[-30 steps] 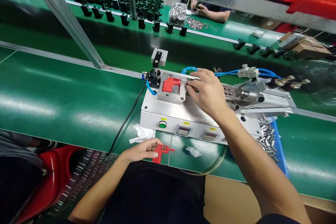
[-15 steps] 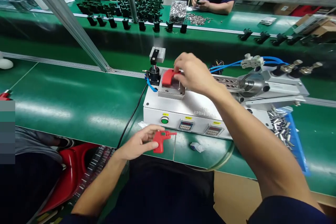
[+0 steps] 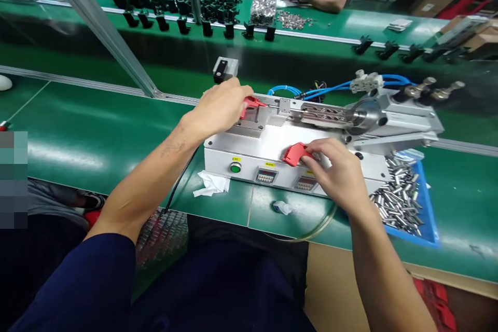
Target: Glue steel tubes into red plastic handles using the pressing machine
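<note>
Left hand (image 3: 220, 109) is gripping a red, pistol-shaped plastic piece (image 3: 252, 100) at a silvery metal block (image 3: 249, 130) — right hand (image 3: 344, 172) pinching another piece (image 3: 294, 154).

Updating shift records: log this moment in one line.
left hand: at red part on fixture | right hand: holding second red part

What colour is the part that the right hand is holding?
Red: the part in the right hand shows in the head view, the only one here.
</note>
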Available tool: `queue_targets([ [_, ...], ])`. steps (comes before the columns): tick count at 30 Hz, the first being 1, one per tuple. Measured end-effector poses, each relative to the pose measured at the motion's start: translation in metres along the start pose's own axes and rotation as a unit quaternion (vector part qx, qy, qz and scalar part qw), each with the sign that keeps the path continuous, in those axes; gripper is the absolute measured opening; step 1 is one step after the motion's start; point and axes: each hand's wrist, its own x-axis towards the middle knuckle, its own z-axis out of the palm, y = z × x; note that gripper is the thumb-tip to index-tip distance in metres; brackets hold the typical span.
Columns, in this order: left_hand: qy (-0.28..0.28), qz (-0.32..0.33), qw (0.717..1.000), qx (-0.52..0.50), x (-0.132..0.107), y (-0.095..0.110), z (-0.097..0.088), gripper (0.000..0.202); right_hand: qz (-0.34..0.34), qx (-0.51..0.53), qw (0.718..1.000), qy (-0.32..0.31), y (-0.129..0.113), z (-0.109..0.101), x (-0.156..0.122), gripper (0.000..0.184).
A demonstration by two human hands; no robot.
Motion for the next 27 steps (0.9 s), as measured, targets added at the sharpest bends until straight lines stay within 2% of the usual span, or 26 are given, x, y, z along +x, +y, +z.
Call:
queue_targets([
  [4, 0.059, 0.012, 0.997, 0.040, -0.014, 0.005, 0.011, 0.025, 0.009, -0.019, 1.000, 0.020, 0.007, 0.000, -0.009, 0.004],
  [9, 0.171, 0.014, 0.984, 0.046, -0.030, 0.004, 0.035, 0.030, -0.011, -0.014, 0.999, 0.050, 0.011, 0.017, -0.006, 0.007],
  [12, 0.176, 0.042, 0.983, 0.016, -0.029, -0.003, 0.038, 0.027, -0.022, -0.010, 0.998, 0.053, 0.005, 0.025, -0.001, 0.010],
  [14, 0.179, 0.062, 0.982, -0.004, -0.035, -0.004, 0.036, 0.026, -0.020, -0.017, 0.998, 0.062, -0.002, 0.023, -0.004, 0.012],
  [17, 0.220, 0.098, 0.970, -0.034, -0.066, 0.004, 0.039, 0.022, 0.000, -0.039, 0.993, 0.114, -0.010, 0.008, -0.024, 0.013],
  [20, 0.286, 0.106, 0.951, -0.055, -0.112, 0.016, 0.060, 0.012, 0.065, -0.065, 0.981, 0.172, -0.006, -0.008, -0.059, 0.007],
  [23, 0.255, 0.101, 0.960, -0.061, -0.144, 0.027, 0.085, 0.012, 0.155, -0.042, 0.971, 0.178, 0.007, -0.013, -0.093, 0.007],
  [25, 0.215, 0.101, 0.970, -0.053, -0.150, 0.031, 0.093, 0.010, 0.197, -0.006, 0.965, 0.174, 0.015, -0.010, -0.108, 0.011],
  [27, 0.175, 0.102, 0.977, -0.065, -0.148, 0.032, 0.091, 0.012, 0.215, 0.020, 0.961, 0.174, 0.021, -0.005, -0.115, 0.013],
])
